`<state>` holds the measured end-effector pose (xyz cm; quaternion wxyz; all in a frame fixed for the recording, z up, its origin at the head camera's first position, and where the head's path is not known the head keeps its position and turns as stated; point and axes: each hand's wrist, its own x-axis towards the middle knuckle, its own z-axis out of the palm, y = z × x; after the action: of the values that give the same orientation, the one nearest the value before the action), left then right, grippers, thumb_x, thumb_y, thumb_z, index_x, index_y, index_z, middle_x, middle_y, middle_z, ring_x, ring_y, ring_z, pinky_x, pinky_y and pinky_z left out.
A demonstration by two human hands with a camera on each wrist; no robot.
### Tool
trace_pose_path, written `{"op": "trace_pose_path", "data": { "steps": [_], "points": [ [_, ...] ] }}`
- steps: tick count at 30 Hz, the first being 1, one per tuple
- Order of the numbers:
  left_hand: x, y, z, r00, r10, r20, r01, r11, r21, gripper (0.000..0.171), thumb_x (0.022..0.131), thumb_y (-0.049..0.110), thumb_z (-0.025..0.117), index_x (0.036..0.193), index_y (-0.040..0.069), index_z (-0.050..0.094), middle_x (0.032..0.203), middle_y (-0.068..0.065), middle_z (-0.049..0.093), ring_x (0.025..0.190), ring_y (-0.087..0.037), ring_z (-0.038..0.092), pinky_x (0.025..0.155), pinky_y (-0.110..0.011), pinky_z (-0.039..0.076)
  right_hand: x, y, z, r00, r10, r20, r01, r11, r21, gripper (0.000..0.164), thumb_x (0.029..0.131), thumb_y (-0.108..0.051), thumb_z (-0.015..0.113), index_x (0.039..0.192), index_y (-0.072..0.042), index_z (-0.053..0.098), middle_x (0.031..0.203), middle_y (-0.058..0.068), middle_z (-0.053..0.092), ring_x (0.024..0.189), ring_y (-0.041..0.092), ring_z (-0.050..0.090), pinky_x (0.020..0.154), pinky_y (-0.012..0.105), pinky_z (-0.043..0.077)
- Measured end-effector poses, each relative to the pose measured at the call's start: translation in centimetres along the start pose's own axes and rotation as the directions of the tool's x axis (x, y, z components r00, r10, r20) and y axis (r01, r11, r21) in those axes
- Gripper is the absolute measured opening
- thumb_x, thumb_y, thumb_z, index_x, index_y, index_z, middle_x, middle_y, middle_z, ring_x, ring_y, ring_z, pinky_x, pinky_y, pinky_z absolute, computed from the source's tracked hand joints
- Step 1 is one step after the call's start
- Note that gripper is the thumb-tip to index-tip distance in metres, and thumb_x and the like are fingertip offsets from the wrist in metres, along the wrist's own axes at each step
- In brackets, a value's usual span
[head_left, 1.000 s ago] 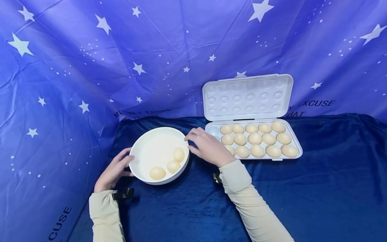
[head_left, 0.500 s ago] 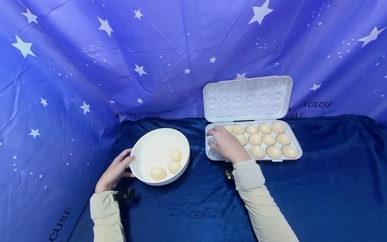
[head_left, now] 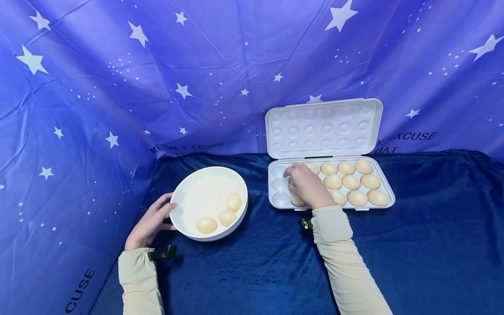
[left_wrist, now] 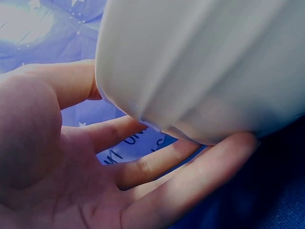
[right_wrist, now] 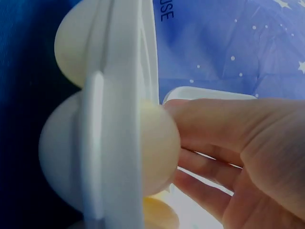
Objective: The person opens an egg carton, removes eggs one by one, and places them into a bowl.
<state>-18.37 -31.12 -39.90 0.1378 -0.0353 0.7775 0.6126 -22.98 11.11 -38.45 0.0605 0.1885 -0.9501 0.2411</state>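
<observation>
Eggs (head_left: pixel 313 168) partly hidden behind right hand (head_left: pixel 309 184)

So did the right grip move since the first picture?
Yes, rightward in the head view: the right grip was at the white bowl and now is over the left part of the egg box, which stayed put.

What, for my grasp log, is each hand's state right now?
Left hand: holding the bowl.
Right hand: over the eggs; whether gripping one cannot be told.

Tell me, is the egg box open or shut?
Open: the egg box has its lid raised at the back, and eggs show inside, some covered by the right hand.
</observation>
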Motion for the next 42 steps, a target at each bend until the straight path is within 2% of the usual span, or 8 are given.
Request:
{"op": "trace_pose_path", "data": {
  "steps": [4,11,19,26,33,42],
  "points": [
    [-0.1,0.1,0.0,1.000,0.001,0.005,-0.001,1.000,-0.009,0.047,0.104,0.022,0.047,0.145,0.002,0.032,0.107,0.001,0.058,0.089,-0.010,0.067,0.070,-0.040,0.061,-0.1,0.6,-0.2,1.000,0.020,-0.006,-0.020,1.000,0.019,0.026,0.080,0.007,0.059,0.103,0.003,0.071,0.101,0.019,0.066,0.097,0.036,0.062,0.085,0.049,0.053],
    [-0.1,0.2,0.2,1.000,-0.007,0.001,0.007,1.000,-0.017,0.048,0.105,0.021,0.047,0.146,0.003,0.032,0.106,0.000,0.059,0.089,-0.009,0.067,0.069,-0.040,0.061,-0.4,1.0,-0.4,0.997,0.077,0.011,-0.078,0.996,0.038,0.024,0.085,-0.001,0.064,0.107,0.004,0.070,0.103,0.021,0.067,0.100,0.038,0.063,0.090,0.051,0.051],
    [0.0,0.2,0.2,1.000,-0.005,0.004,0.005,1.000,-0.009,0.048,0.104,0.021,0.047,0.146,0.002,0.033,0.109,-0.003,0.058,0.089,-0.009,0.067,0.069,-0.039,0.061,-0.3,1.2,-0.3,0.994,0.106,0.009,-0.106,0.993,0.058,0.024,0.085,-0.002,0.068,0.107,0.005,0.071,0.107,0.023,0.068,0.102,0.040,0.064,0.092,0.051,0.051],
    [-0.1,0.3,0.1,1.000,0.001,0.008,-0.001,1.000,-0.016,0.047,0.105,0.021,0.046,0.146,0.002,0.032,0.107,-0.002,0.058,0.088,-0.010,0.067,0.070,-0.040,0.061,-0.4,0.7,-1.1,0.994,0.109,0.012,-0.110,0.991,0.071,0.023,0.088,-0.004,0.069,0.110,0.004,0.071,0.110,0.023,0.066,0.108,0.041,0.061,0.094,0.053,0.050],
    [-0.1,0.4,0.1,1.000,-0.001,0.006,0.001,1.000,-0.016,0.048,0.104,0.021,0.047,0.146,0.002,0.032,0.109,-0.004,0.058,0.089,-0.010,0.066,0.069,-0.040,0.061,-0.4,-0.2,-2.1,0.998,0.051,-0.047,-0.048,0.997,0.068,0.021,0.089,-0.005,0.071,0.108,0.005,0.070,0.111,0.022,0.066,0.108,0.041,0.061,0.097,0.053,0.048],
    [-0.2,0.3,0.1,1.000,0.003,0.003,-0.003,1.000,-0.005,0.049,0.104,0.021,0.046,0.147,0.002,0.033,0.112,-0.007,0.057,0.090,-0.010,0.066,0.070,-0.039,0.061,-0.3,-3.2,-3.2,0.992,-0.032,-0.122,0.041,0.996,0.074,0.024,0.090,-0.011,0.071,0.110,0.004,0.070,0.113,0.018,0.067,0.114,0.038,0.059,0.099,0.051,0.047]
  ]
}}
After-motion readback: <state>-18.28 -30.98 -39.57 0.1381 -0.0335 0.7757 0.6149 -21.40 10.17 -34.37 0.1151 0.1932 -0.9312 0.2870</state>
